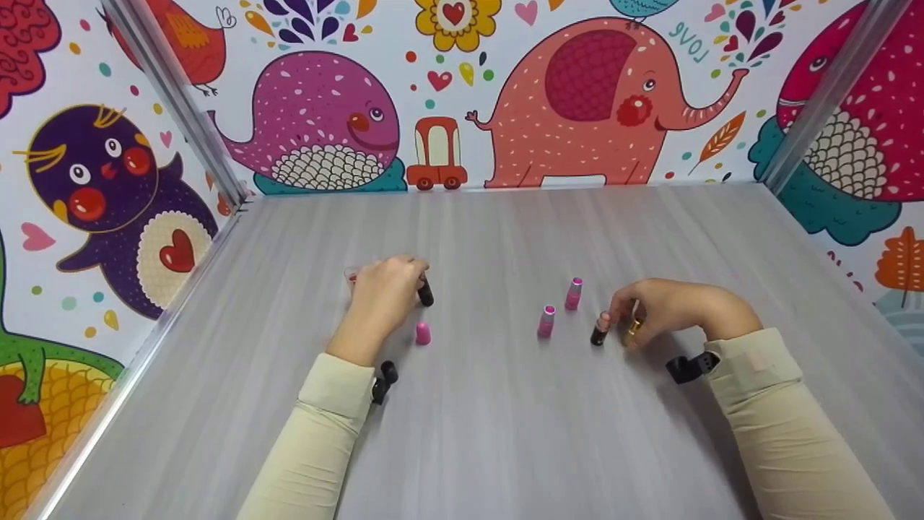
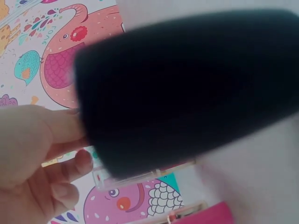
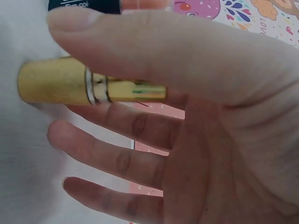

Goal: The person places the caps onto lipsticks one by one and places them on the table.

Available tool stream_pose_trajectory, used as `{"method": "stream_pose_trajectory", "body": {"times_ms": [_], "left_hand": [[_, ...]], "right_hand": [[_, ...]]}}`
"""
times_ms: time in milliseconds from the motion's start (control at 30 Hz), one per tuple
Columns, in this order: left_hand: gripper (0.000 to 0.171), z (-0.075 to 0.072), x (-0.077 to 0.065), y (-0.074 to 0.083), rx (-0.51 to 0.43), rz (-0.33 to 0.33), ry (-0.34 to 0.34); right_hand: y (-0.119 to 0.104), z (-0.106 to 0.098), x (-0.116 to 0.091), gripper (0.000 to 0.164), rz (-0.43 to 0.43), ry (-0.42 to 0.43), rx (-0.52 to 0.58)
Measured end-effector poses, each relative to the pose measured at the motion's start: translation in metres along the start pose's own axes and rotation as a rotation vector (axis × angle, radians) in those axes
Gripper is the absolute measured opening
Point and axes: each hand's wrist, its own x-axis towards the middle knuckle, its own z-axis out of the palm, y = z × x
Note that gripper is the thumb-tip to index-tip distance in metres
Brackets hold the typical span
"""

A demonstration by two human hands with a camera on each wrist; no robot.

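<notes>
My left hand [image 1: 390, 292] pinches a long black cap [image 1: 426, 292] between thumb and fingers. Large and blurred, that cap fills much of the left wrist view, tapering towards the right. A pink cap [image 1: 423, 334] stands on the table just below this hand. Part of a clear cap [image 1: 351, 274] shows behind the left hand. On the right, my right hand [image 1: 668, 310] holds an upright gold lipstick tube [image 3: 53, 81] between thumb and forefinger, its base at the tabletop. The other fingers stay apart from it. Beside the right fingertips stands a black lipstick [image 1: 598, 332] with a peach bullet.
Two pink lipsticks, one nearer [image 1: 546, 323] and one farther back [image 1: 574, 295], stand left of the right hand. The grey table [image 1: 476, 419] ends at a patterned back wall [image 1: 447, 94], with metal posts at the corners. A black wrist camera [image 1: 689, 367] hangs at the right cuff.
</notes>
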Motion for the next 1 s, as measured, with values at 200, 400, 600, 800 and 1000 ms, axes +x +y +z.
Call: {"method": "stream_pose_trajectory", "body": {"times_ms": [200, 400, 600, 800, 1000], "left_hand": [[0.014, 0.0, 0.0, 0.0, 0.001, 0.013, 0.007], [0.013, -0.002, 0.0, 0.001, -0.009, 0.016, 0.002], [0.018, -0.011, 0.001, 0.0, -0.029, 0.011, 0.035], [0.023, -0.039, -0.003, -0.003, -0.131, -0.043, 0.019], [0.026, -0.07, -0.018, -0.004, -0.257, -0.08, -0.16]], "right_hand": [[-0.001, 0.002, 0.003, 0.028, -0.023, 0.008, -0.026], [-0.001, 0.004, 0.004, 0.026, -0.019, 0.015, -0.03], [-0.001, 0.004, 0.002, 0.025, -0.007, 0.014, -0.022], [0.002, 0.007, -0.002, 0.028, 0.035, -0.004, 0.038], [0.016, 0.008, -0.006, 0.035, 0.004, -0.011, 0.107]]}}
